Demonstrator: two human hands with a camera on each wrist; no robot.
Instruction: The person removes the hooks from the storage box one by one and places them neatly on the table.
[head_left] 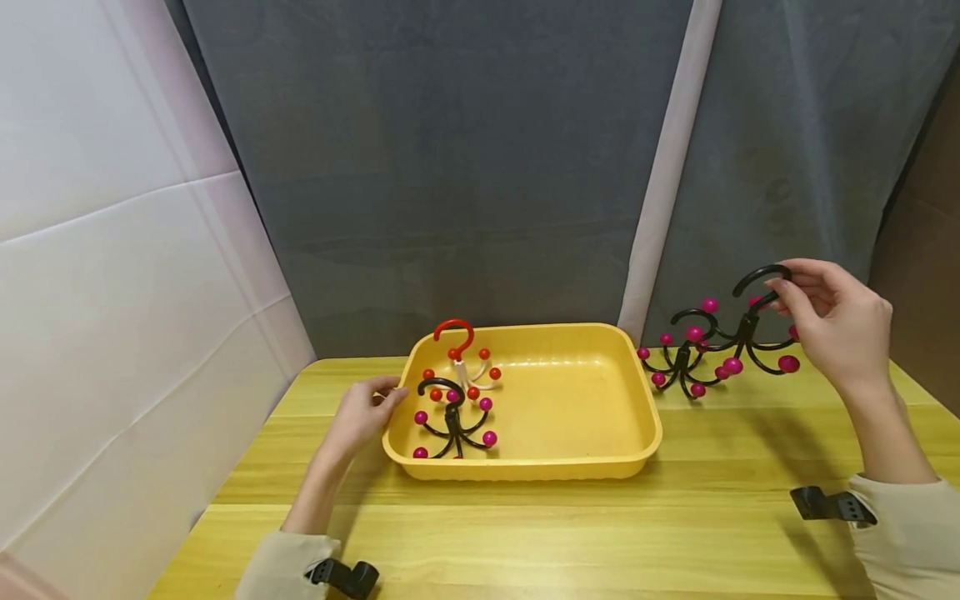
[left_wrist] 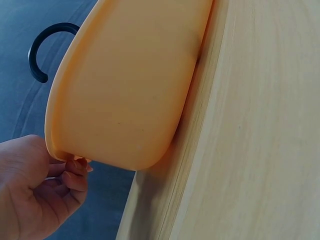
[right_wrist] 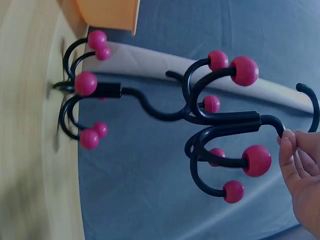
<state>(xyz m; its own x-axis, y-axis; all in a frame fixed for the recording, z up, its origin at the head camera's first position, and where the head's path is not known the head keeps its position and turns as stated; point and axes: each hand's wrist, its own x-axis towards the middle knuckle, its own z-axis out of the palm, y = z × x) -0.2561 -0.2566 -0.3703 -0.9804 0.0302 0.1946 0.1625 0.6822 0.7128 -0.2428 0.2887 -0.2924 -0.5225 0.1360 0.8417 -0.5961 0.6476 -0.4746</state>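
My right hand [head_left: 843,325] pinches the hook of a black multi-arm hook hanger [head_left: 745,333] with pink ball tips, raised above the table's right side. Below and left of it, a second black hanger [right_wrist: 107,90] of the same kind stands on the table; its hook reaches among the held one's arms, though I cannot tell whether it bears on them. On the left, my left hand [head_left: 363,412] grips the rim of a yellow tray [head_left: 525,471], fingers curled at the edge. Inside the tray's left end are a black hanger with pink balls [head_left: 453,421] and a white one with red hook [head_left: 459,367].
The wooden table [head_left: 570,533] extends in front of the tray. Behind it hangs a grey curtain [head_left: 450,167] with a pale vertical strip [head_left: 667,167]. A white cloth wall [head_left: 135,317] closes off the left side. Each wrist wears a black strapped device.
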